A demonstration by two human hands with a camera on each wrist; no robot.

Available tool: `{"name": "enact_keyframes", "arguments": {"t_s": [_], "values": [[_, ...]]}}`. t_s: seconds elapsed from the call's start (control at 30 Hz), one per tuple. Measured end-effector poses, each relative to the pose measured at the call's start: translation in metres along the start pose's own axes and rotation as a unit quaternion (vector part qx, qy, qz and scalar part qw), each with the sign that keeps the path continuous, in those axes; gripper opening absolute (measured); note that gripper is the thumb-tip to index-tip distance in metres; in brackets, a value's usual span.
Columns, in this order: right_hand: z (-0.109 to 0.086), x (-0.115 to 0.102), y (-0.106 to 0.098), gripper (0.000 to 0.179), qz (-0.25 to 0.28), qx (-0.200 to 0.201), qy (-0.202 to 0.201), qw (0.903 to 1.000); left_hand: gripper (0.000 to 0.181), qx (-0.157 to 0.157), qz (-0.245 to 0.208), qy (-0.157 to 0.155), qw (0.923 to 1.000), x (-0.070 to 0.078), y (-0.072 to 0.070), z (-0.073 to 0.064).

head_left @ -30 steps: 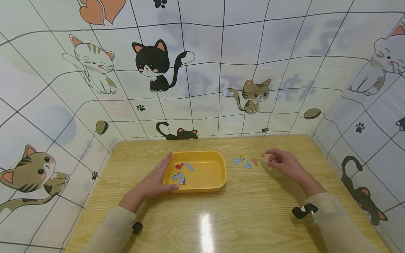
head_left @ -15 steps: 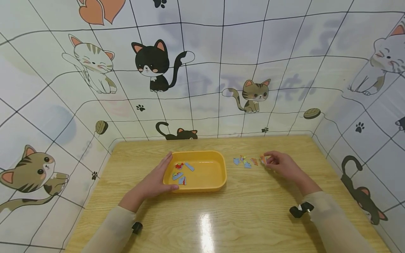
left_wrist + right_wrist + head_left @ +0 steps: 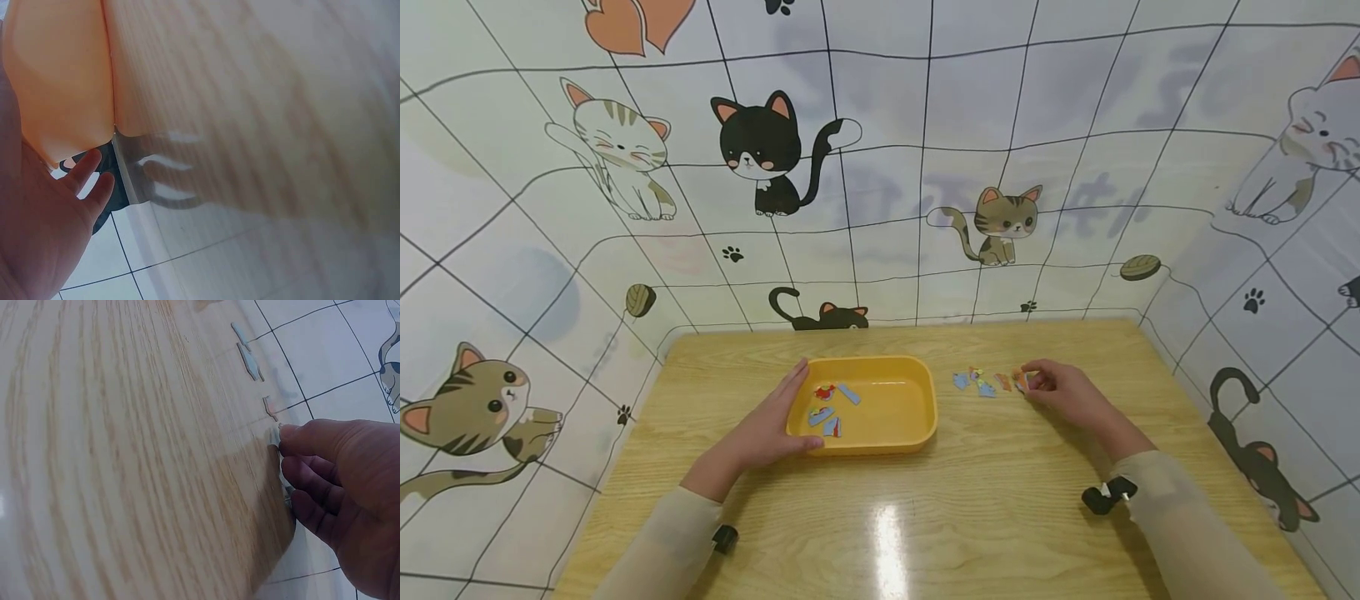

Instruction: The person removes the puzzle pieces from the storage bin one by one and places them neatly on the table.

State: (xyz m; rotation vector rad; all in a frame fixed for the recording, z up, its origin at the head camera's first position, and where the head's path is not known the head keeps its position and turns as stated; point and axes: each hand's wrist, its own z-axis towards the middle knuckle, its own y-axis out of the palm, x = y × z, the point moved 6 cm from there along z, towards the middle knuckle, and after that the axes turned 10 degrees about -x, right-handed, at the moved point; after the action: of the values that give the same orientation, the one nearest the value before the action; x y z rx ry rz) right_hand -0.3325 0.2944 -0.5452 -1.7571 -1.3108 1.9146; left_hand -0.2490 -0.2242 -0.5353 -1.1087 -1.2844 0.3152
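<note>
A yellow tray (image 3: 891, 421) stands on the table, with several small puzzle pieces (image 3: 848, 394) in its left part. My left hand (image 3: 763, 429) grips the tray's left end, thumb over the near rim and fingers at the far left corner. In the left wrist view the tray's side (image 3: 59, 81) rises beside that hand. To the right of the tray, my right hand (image 3: 1067, 396) pinches an orange and blue puzzle piece (image 3: 1020, 380) between thumb and fingers, close over the table. The fingers partly hide this piece.
Several blue, yellow and orange puzzle pieces (image 3: 987, 390) lie between the tray and my right hand. The wooden table (image 3: 985, 500) meets a wall (image 3: 887, 208) printed with cats at its back edge. Black wrist cameras (image 3: 1108, 496) sit on both sleeves.
My right hand has shifted slightly left with the puzzle piece, bringing it beside the orange piece on the table. The left hand and the tray have stayed in place.
</note>
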Motion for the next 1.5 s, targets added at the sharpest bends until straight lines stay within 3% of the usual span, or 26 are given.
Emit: {"name": "enact_keyframes", "arguments": {"t_s": [0.97,1.5], "values": [[0.0079,-0.0085,-0.0035,0.04,-0.008,-0.061,0.0,0.9981,0.132,0.0,-0.005,0.004,1.0,-0.0004,-0.0002,0.0002],[0.0094,-0.0042,-0.0033,0.042,0.007,-0.074,0.009,0.9972,0.133,0.0,-0.012,0.004,0.9999,-0.0003,-0.0002,-0.0004]]}}
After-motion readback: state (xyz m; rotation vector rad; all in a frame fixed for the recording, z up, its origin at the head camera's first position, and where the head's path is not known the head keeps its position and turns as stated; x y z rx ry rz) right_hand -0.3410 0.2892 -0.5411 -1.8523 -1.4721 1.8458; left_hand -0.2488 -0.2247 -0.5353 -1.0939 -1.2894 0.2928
